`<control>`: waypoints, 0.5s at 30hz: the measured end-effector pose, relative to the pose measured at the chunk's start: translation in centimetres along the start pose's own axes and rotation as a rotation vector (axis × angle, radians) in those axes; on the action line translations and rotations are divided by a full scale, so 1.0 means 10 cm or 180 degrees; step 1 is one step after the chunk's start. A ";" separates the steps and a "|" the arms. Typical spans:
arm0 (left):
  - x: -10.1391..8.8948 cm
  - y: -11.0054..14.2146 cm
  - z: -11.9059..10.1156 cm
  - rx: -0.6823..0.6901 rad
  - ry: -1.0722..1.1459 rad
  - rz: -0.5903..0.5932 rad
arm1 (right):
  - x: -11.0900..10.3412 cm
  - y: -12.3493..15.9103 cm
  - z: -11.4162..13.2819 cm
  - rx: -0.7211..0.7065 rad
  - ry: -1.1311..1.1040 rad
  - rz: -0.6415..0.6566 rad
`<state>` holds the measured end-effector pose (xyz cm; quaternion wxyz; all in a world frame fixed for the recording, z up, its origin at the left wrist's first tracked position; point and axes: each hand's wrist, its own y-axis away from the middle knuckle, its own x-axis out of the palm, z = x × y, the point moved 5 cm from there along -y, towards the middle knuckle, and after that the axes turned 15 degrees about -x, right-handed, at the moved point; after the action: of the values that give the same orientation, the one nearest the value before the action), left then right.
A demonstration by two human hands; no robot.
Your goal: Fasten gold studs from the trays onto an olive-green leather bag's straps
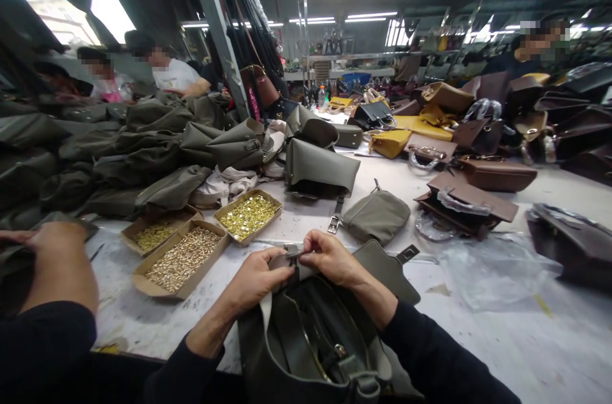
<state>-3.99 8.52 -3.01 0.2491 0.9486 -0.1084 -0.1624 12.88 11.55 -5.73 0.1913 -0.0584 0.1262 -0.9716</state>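
Note:
A dark olive handbag (268,359) stands open in front of me, its zipped inner compartment showing. At its far rim my left hand (255,276) is closed, pinching a strap (292,252) of the bag between thumb and fingers. My right hand (332,259) meets it there, fingertips pinched on the end of the same strap; any small part between them is too small to make out. Right of the right hand lies the bag's flap (385,273) with a metal plate. A small olive pouch (377,216) rests just beyond.
Cardboard trays hold gold (184,257) and yellowish (251,216) metal pieces on the white table (478,340). A co-worker's arm (60,264) reaches in at left. Olive bags (157,136) are piled behind the trays; brown bags (497,171) and clear plastic (497,267) lie right.

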 end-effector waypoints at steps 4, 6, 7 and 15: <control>0.04 -0.06 0.06 -0.0051 0.0308 0.0308 | 0.00 0.01 -0.06 0.0124 -0.0449 -0.0026; 0.07 -0.10 0.10 -0.0080 0.0490 0.0418 | -0.01 0.01 -0.09 0.0194 -0.0724 -0.0011; 0.08 -0.13 0.12 -0.0093 0.0541 0.0435 | -0.02 0.01 -0.11 0.0228 -0.0852 -0.0007; 0.11 -0.24 0.21 -0.0197 0.0668 0.0447 | -0.06 0.02 -0.15 0.0346 -0.1269 0.0095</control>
<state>-3.43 9.29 -6.27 0.2990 0.9423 -0.1428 -0.0476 13.21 11.98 -7.28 0.2297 -0.2372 0.0341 -0.9433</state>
